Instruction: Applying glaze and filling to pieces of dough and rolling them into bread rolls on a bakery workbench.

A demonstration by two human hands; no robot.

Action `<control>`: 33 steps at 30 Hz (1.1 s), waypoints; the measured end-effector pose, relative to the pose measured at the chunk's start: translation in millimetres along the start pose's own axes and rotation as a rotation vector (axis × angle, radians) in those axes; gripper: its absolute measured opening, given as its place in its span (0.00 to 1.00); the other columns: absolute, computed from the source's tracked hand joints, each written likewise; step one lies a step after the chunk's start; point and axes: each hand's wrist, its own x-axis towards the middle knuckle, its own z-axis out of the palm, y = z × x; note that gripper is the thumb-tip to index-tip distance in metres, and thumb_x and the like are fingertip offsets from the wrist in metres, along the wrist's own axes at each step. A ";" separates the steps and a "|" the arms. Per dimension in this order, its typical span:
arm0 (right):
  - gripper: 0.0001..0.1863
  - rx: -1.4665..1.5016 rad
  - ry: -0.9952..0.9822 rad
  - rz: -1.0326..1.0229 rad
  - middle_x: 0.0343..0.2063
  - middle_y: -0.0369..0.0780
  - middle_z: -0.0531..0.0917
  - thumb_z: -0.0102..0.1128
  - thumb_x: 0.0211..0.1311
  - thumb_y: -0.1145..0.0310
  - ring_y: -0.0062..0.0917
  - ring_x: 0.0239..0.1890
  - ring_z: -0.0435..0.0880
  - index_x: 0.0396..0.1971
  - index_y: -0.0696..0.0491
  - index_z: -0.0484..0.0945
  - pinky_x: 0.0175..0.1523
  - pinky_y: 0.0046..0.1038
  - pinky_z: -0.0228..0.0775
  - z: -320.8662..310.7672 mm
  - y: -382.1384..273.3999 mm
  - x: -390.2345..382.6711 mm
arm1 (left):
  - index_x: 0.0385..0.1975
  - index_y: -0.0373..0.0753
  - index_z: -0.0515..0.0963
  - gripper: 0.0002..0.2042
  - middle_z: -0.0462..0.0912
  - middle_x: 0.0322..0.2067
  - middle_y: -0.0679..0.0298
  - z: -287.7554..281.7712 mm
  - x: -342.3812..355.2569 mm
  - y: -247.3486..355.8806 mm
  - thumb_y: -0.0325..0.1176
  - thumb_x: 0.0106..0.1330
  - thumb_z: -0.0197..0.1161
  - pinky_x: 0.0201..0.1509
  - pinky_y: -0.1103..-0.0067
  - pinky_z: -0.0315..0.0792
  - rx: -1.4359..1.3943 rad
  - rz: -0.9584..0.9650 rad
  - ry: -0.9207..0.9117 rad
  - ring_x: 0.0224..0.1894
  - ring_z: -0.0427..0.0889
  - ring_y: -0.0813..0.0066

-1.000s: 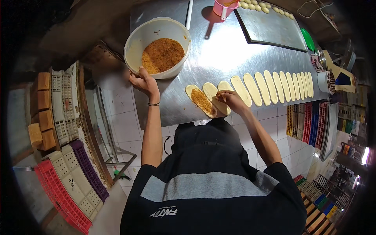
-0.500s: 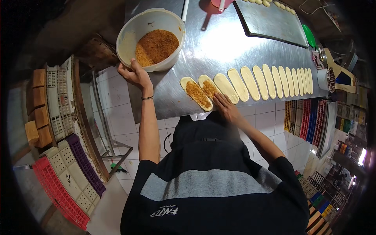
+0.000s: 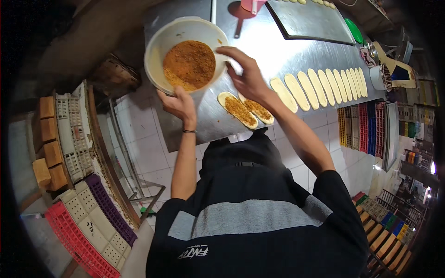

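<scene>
My left hand [image 3: 180, 104] grips the lower rim of a white plastic tub [image 3: 155, 60] holding coarse orange-brown filling [image 3: 187, 62]. My right hand [image 3: 243, 74] is at the tub's right rim, fingers apart and slightly bent, fingertips at the edge. Beneath and right of it on the steel table [image 3: 181, 136], two oval dough pieces [image 3: 238, 111] carry spread filling; the second is partly behind my right wrist. A row of several plain elongated dough pieces [image 3: 317, 88] extends rightward along the front edge.
A metal tray [image 3: 310, 18], pink container [image 3: 250, 5], green lid [image 3: 353, 31] and white tub [image 3: 378, 78] are on the table's back and right. Stacked crates [image 3: 79, 222] and bread loaves [image 3: 48, 129] stand left; more colourful crates [image 3: 361, 132] sit below the right end.
My right hand has risen from the second dough piece, where filling now lies spread, to the tub's rim. My left hand and the tub have shifted slightly rightward in view.
</scene>
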 end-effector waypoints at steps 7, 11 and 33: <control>0.23 -0.281 -0.658 0.459 0.42 0.61 0.84 0.61 0.52 0.72 0.49 0.48 0.86 0.51 0.60 0.80 0.53 0.40 0.78 132.6 92.9 13.5 | 0.65 0.26 0.64 0.29 0.84 0.43 0.41 -14.9 -86.3 37.8 0.33 0.65 0.60 0.45 0.61 0.79 -0.086 -0.068 -0.017 0.43 0.87 0.45; 0.22 -0.206 -0.660 0.555 0.39 0.59 0.86 0.62 0.51 0.66 0.45 0.45 0.87 0.46 0.61 0.82 0.50 0.41 0.77 174.6 61.7 -9.6 | 0.67 0.27 0.61 0.31 0.83 0.44 0.38 -39.1 -81.1 18.0 0.32 0.65 0.58 0.40 0.61 0.80 -0.067 -0.078 -0.031 0.43 0.87 0.43; 0.19 1.445 0.035 0.832 0.58 0.55 0.74 0.54 0.74 0.72 0.39 0.60 0.80 0.57 0.69 0.72 0.65 0.30 0.80 -48.6 40.2 72.2 | 0.54 0.27 0.75 0.19 0.84 0.45 0.51 32.4 30.5 21.9 0.29 0.64 0.56 0.26 0.75 0.79 -0.123 -0.210 -0.109 0.33 0.84 0.66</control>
